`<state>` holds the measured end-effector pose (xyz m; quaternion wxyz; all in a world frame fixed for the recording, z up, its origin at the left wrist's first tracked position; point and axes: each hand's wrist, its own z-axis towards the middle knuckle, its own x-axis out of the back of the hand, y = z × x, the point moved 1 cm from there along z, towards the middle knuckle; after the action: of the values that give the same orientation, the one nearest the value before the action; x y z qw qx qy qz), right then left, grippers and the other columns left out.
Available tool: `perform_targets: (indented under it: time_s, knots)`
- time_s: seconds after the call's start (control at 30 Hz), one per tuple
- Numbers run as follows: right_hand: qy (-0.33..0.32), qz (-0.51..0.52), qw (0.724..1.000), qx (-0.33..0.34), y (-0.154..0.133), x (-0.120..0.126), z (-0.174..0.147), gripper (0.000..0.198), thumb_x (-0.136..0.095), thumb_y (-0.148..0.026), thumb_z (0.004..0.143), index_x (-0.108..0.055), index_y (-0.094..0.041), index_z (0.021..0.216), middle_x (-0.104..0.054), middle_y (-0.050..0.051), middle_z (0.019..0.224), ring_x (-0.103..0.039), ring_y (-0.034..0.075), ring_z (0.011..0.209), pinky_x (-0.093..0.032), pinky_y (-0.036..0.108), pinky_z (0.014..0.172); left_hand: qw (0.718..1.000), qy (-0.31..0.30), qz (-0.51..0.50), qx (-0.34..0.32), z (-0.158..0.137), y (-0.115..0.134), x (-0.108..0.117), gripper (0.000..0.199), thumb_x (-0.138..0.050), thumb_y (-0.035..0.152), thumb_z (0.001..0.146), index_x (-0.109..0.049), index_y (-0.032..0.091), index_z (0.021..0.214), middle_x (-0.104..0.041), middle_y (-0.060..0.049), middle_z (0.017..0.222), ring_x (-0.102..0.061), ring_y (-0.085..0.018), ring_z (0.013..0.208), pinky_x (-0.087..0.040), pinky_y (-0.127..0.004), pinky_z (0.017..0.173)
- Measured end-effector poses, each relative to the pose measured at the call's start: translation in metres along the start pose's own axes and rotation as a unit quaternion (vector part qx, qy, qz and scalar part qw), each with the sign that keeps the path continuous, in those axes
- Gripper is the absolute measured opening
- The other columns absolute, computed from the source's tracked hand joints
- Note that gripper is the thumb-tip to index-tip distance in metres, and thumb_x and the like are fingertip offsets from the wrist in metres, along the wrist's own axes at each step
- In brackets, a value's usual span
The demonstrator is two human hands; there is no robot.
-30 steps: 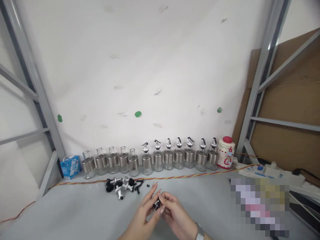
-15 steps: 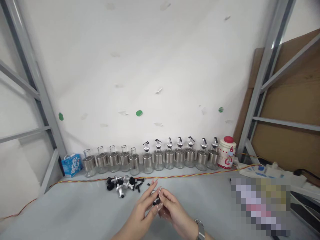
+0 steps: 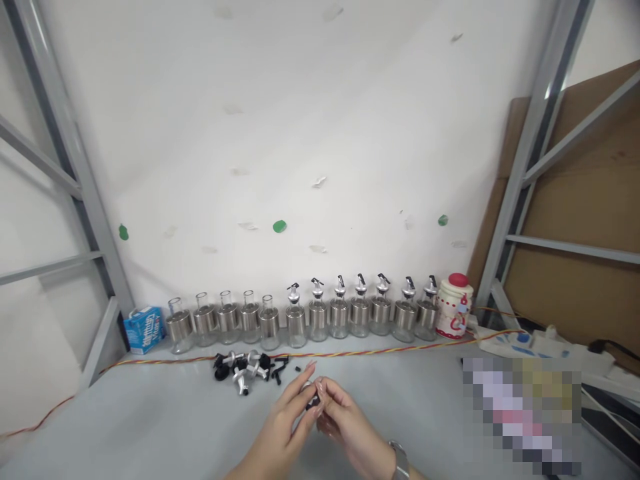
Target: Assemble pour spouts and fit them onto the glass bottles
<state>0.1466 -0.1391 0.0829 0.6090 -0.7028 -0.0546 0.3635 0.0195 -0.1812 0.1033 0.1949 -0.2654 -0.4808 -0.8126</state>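
Note:
Over the near middle of the table, my left hand [image 3: 285, 421] and my right hand [image 3: 349, 415] meet around a small black and silver pourer spout [image 3: 313, 401]. The fingers of both hands pinch it and cover most of it. A loose pile of silver and black pourer spouts [image 3: 241, 377] lies to the left of my hands. Beside the pile are small black lever pieces [image 3: 279, 375], and a tiny black bit [image 3: 298, 369] rests just beyond my left fingertips.
Along the wall stands a row of glass bottles with metal sleeves: open-necked bottles [image 3: 228, 319] on the left, spout-topped bottles [image 3: 360, 316] on the right. A blue carton [image 3: 144, 331], a red-lidded jar [image 3: 454, 307], a twisted cable [image 3: 345, 353] and a power strip [image 3: 510, 342] are around them.
Both hands stay together on the spout, with only slight finger movement around it. The view has shifted very little, and the objects on the table have not moved.

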Motion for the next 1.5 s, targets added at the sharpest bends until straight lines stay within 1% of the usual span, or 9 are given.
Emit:
perform_targets:
  time_s: [0.33, 0.6, 0.7, 0.87, 0.97, 1.1, 1.27, 1.37, 1.5]
  knots:
    - [-0.025, -0.069, 0.995, 0.065, 0.001, 0.004, 0.003, 0.035, -0.052, -0.050, 0.073, -0.041, -0.018, 0.069, -0.027, -0.007, 0.056, -0.020, 0.005, 0.046, -0.015, 0.020, 0.044, 1.000, 0.000, -0.029, -0.012, -0.001, 0.004, 0.002, 0.037, -0.039, 0.030, 0.083, -0.044, 0.028, 0.120, -0.033, -0.003, 0.135, -0.034, -0.018, 0.121, -0.028, -0.032, 0.101]
    - [-0.027, -0.185, 0.977, 0.099, -0.005, 0.006, 0.006, 0.038, -0.043, -0.055, 0.076, -0.038, -0.018, 0.067, -0.025, -0.008, 0.051, -0.022, 0.006, 0.043, -0.016, 0.021, 0.041, 0.982, 0.027, -0.184, 0.037, 0.003, 0.006, 0.003, 0.032, -0.045, 0.029, 0.081, -0.055, 0.027, 0.111, -0.046, -0.005, 0.126, -0.040, -0.022, 0.117, -0.027, -0.036, 0.101]
    - [0.018, -0.234, 0.967, 0.100, -0.007, 0.006, 0.007, 0.041, -0.043, -0.058, 0.074, -0.037, -0.019, 0.063, -0.030, -0.008, 0.047, -0.025, 0.006, 0.041, -0.020, 0.021, 0.040, 0.941, 0.025, -0.319, 0.111, 0.007, 0.000, -0.001, 0.030, -0.049, 0.032, 0.079, -0.060, 0.023, 0.104, -0.046, -0.007, 0.126, -0.039, -0.025, 0.116, -0.033, -0.039, 0.096]
    - [0.096, -0.225, 0.969, 0.037, 0.006, 0.016, 0.015, 0.049, -0.045, -0.069, 0.062, -0.030, -0.022, 0.065, -0.030, -0.011, 0.037, -0.024, 0.006, 0.032, -0.018, 0.020, 0.034, 0.838, 0.052, -0.510, 0.189, 0.013, -0.011, -0.010, 0.030, -0.058, 0.030, 0.072, -0.064, 0.014, 0.096, -0.046, -0.011, 0.125, -0.041, -0.029, 0.114, -0.040, -0.038, 0.090]
    - [0.094, -0.207, 0.974, 0.003, 0.010, 0.019, 0.019, 0.052, -0.040, -0.072, 0.061, -0.030, -0.022, 0.071, -0.031, -0.012, 0.032, -0.026, 0.007, 0.027, -0.017, 0.019, 0.030, 0.782, 0.087, -0.580, 0.212, 0.015, -0.014, -0.009, 0.026, -0.056, 0.028, 0.073, -0.065, 0.009, 0.088, -0.059, -0.014, 0.106, -0.051, -0.027, 0.103, -0.044, -0.037, 0.083]
    - [0.140, -0.143, 0.979, 0.028, -0.001, 0.018, 0.018, 0.048, -0.041, -0.068, 0.065, -0.032, -0.022, 0.073, -0.037, -0.011, 0.036, -0.031, 0.007, 0.027, -0.023, 0.017, 0.030, 0.724, 0.155, -0.622, 0.254, 0.015, -0.017, 0.001, 0.018, -0.049, 0.024, 0.075, -0.061, 0.011, 0.074, -0.063, -0.010, 0.085, -0.059, -0.020, 0.081, -0.047, -0.026, 0.060]
    - [0.156, -0.118, 0.979, 0.054, -0.006, 0.014, 0.015, 0.042, -0.046, -0.061, 0.067, -0.035, -0.020, 0.072, -0.035, -0.012, 0.036, -0.028, 0.005, 0.027, -0.023, 0.016, 0.030, 0.730, 0.165, -0.610, 0.262, 0.014, -0.014, 0.010, 0.020, -0.053, 0.032, 0.074, -0.053, 0.015, 0.063, -0.057, -0.001, 0.066, -0.053, -0.010, 0.058, -0.034, -0.016, 0.042]
    - [0.149, -0.119, 0.981, 0.038, -0.001, 0.013, 0.017, 0.044, -0.047, -0.063, 0.065, -0.035, -0.020, 0.071, -0.035, -0.012, 0.036, -0.028, 0.005, 0.025, -0.021, 0.016, 0.029, 0.752, 0.150, -0.583, 0.268, 0.014, -0.007, 0.008, 0.011, -0.057, 0.027, 0.072, -0.055, 0.017, 0.076, -0.056, 0.000, 0.070, -0.052, -0.009, 0.061, -0.033, -0.016, 0.044]
    - [0.145, -0.109, 0.983, 0.024, 0.002, 0.013, 0.018, 0.045, -0.048, -0.063, 0.064, -0.034, -0.021, 0.071, -0.037, -0.012, 0.037, -0.029, 0.004, 0.025, -0.022, 0.016, 0.029, 0.755, 0.116, -0.585, 0.272, 0.013, -0.005, 0.005, 0.024, -0.055, 0.018, 0.071, -0.053, 0.020, 0.096, -0.058, -0.002, 0.075, -0.053, -0.010, 0.065, -0.036, -0.018, 0.050]
